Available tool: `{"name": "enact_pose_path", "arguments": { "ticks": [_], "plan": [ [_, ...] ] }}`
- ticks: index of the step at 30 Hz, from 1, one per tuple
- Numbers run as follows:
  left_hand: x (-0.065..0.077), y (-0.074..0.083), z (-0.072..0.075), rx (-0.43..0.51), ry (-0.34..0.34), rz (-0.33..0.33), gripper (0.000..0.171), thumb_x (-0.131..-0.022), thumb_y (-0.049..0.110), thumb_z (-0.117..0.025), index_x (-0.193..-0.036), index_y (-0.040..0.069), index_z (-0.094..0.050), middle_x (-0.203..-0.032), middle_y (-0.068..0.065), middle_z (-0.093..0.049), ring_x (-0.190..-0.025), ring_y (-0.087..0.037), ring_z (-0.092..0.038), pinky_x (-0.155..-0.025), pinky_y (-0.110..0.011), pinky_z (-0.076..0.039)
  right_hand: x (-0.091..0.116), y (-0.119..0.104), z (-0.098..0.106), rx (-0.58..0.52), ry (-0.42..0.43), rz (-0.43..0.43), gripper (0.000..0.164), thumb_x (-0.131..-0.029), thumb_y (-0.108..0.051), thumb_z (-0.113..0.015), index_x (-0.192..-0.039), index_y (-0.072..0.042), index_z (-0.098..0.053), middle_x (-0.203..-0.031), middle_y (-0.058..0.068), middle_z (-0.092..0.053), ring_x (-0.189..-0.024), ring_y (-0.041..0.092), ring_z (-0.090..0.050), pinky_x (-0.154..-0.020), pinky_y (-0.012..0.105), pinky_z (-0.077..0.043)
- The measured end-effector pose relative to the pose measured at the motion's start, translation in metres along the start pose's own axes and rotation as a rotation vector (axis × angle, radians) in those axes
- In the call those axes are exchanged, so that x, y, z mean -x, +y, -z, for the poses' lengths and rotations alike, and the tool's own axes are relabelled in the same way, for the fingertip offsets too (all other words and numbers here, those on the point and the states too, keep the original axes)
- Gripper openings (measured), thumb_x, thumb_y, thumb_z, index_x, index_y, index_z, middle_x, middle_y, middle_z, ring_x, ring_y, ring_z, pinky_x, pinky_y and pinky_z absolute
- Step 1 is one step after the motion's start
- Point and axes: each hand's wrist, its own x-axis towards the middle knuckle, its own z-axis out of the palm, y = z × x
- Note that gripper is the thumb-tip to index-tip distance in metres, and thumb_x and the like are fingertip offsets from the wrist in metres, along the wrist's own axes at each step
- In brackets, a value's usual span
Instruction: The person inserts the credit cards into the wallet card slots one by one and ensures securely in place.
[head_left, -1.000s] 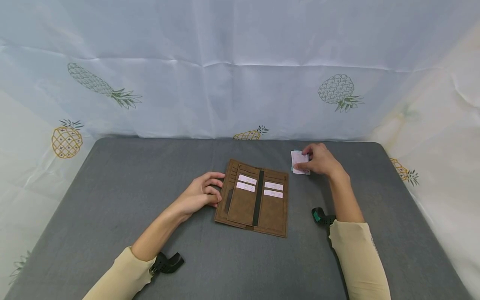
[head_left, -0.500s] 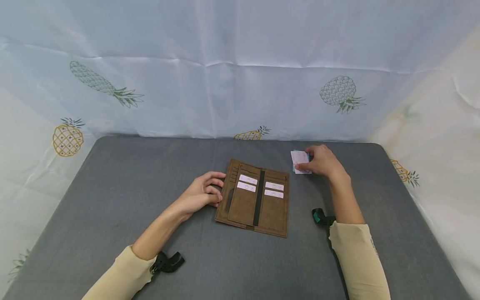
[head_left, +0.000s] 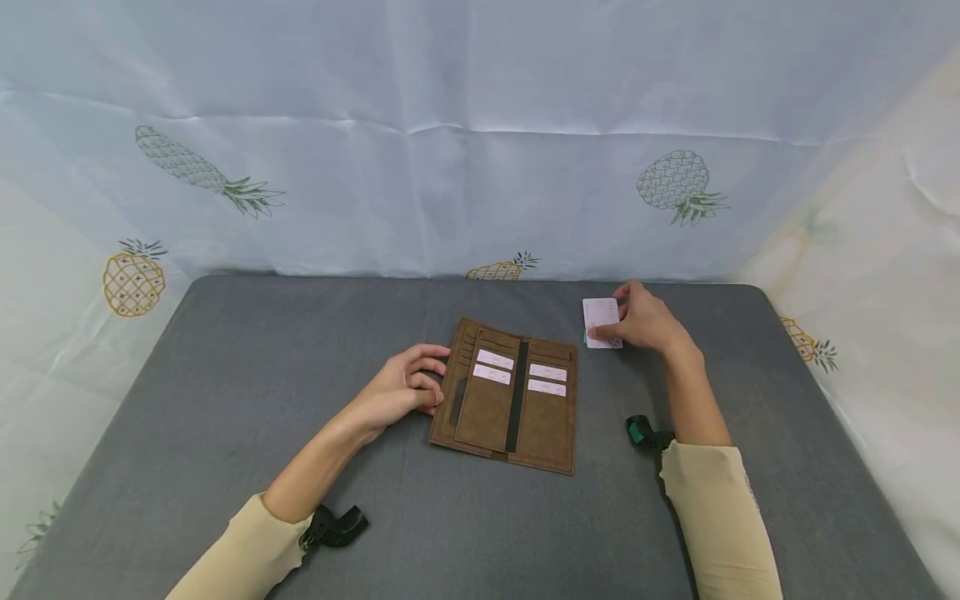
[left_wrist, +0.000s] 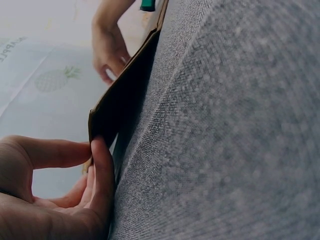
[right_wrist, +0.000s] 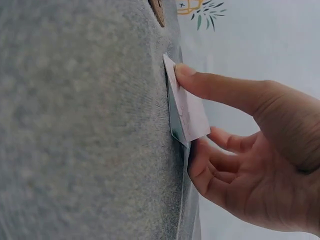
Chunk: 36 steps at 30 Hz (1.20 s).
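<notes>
In the head view a brown wallet (head_left: 487,421) lies spread out on the grey table, with pale pink cards (head_left: 491,374) showing in its slots on both sides of a dark central strip. My left hand (head_left: 397,387) pinches the wallet's left edge between thumb and fingers; the left wrist view shows that edge (left_wrist: 102,107) raised off the cloth. Right of the wallet, my right hand (head_left: 647,323) pinches a pale pink card (head_left: 599,312), thumb on its face. A teal card (right_wrist: 175,122) lies under the pink one, slightly fanned out in the right wrist view.
The grey table (head_left: 300,333) reaches back to a hanging white-blue cloth (head_left: 420,200) printed with pineapples. Black wrist mounts (head_left: 341,527) stick out from both sleeves just above the table surface.
My right hand has shifted slightly away from me, and the pink card now covers most of the teal one. The left hand and the wallet stay where they were.
</notes>
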Motion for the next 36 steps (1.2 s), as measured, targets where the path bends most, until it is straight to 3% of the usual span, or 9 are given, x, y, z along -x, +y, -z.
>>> {"name": "enact_pose_path", "arguments": {
  "ticks": [5,10,15,25,36],
  "plan": [
    [0.000,-0.001,0.000,0.001,0.001,-0.003,0.068,-0.095,-0.012,-0.060,-0.159,0.003,-0.045,-0.135,-0.019,-0.054,-0.092,-0.015,-0.067,-0.076,-0.031,-0.061,-0.001,0.003,0.002,-0.122,0.015,0.133,0.056,-0.103,-0.013,-0.068,-0.146,0.013,-0.042,-0.107,0.023,-0.068,-0.077,0.017,-0.059,-0.069,0.031,-0.048],
    [0.000,-0.001,0.000,0.002,0.002,-0.003,0.068,-0.095,-0.013,-0.061,-0.159,0.003,-0.045,-0.134,-0.018,-0.055,-0.091,-0.015,-0.067,-0.076,-0.031,-0.061,0.001,-0.006,0.001,-0.275,-0.004,0.188,0.048,-0.108,-0.009,-0.058,-0.149,0.011,-0.044,-0.112,0.025,-0.076,-0.083,0.009,-0.067,-0.077,0.028,-0.059],
    [0.000,-0.001,0.000,0.002,0.003,-0.003,0.068,-0.095,-0.013,-0.061,-0.158,0.003,-0.045,-0.133,-0.017,-0.055,-0.090,-0.014,-0.067,-0.075,-0.031,-0.061,0.003,-0.026,-0.007,-0.351,-0.017,0.203,0.046,-0.109,-0.013,-0.060,-0.148,0.006,-0.047,-0.121,0.027,-0.076,-0.092,0.014,-0.072,-0.085,0.033,-0.064],
    [0.002,0.000,-0.001,-0.020,0.002,-0.009,0.067,-0.095,-0.012,-0.062,-0.158,0.004,-0.046,-0.133,-0.019,-0.056,-0.091,-0.015,-0.068,-0.075,-0.031,-0.061,0.003,-0.060,-0.039,-0.402,-0.019,0.269,0.034,-0.107,-0.006,-0.063,-0.136,0.006,-0.052,-0.114,0.030,-0.079,-0.095,0.031,-0.078,-0.087,0.040,-0.066],
    [0.001,0.001,-0.001,-0.011,0.000,-0.028,0.068,-0.094,-0.013,-0.062,-0.159,0.004,-0.046,-0.133,-0.020,-0.056,-0.089,-0.013,-0.067,-0.073,-0.030,-0.061,-0.001,-0.073,-0.056,-0.511,-0.077,0.291,0.029,-0.106,-0.001,-0.062,-0.130,0.007,-0.049,-0.110,0.033,-0.078,-0.087,0.025,-0.081,-0.083,0.036,-0.068]
  ]
}}
